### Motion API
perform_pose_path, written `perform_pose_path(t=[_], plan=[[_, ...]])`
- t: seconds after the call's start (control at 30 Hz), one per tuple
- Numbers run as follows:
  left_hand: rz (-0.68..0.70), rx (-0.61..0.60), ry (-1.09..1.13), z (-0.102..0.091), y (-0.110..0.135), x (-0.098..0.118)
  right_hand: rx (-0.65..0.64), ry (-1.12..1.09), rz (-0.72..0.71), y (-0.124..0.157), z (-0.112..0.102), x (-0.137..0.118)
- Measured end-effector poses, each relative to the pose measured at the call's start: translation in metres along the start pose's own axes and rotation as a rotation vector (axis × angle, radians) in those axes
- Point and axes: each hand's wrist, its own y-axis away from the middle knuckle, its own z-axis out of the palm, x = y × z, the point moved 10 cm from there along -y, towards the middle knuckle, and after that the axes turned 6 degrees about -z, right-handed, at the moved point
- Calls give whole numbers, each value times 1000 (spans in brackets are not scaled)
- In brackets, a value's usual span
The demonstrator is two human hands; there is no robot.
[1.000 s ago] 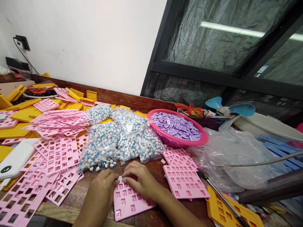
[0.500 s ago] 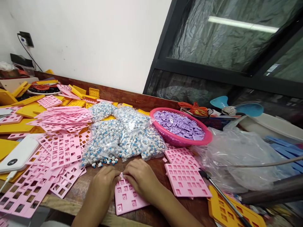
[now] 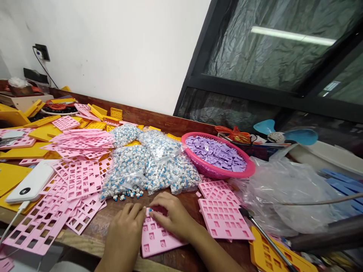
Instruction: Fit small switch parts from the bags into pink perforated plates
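In front of me a pink plate (image 3: 160,247) with square pockets lies on the wooden table. My left hand (image 3: 124,230) has its fingers curled together against the plate's upper left edge. Over the upper right part lies my right hand (image 3: 171,219), its thumb and forefinger bent round a small blue-topped piece (image 3: 150,210) at the top left pocket. That piece looks like a key switch; its lower part is hidden. Several loose white-and-blue switches (image 3: 133,192) lie beyond my hands, beside clear bags (image 3: 124,166) full of the same kind.
A pink basket (image 3: 249,168) of purple pieces stands behind to the right. Nearer are more pocketed pink plates (image 3: 227,226), a metal rod (image 3: 266,236) and plastic bags (image 3: 283,189). On the left are pink frames (image 3: 82,179), yellow panels (image 3: 13,177) and a white power bank (image 3: 34,181).
The view has shifted slightly. My left hand has drawn back a little from the top corner, and the blue top of the small piece now shows beside my right thumb.
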Motion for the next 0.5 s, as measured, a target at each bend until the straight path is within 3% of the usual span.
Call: perform_pose_path(t=[0.13, 0.3, 0.4, 0.5], plan=[[41, -10, 104, -13, 4, -4, 22, -90, 34, -7, 0, 1], [-138, 175, 245, -48, -5, -69, 58, -8, 39, -28, 5, -7], [-181, 136, 252, -44, -14, -93, -65, 194, 30, -46, 23, -10], [-196, 33, 240, -30, -21, -95, -138, 350, 35, -61, 35, -8]])
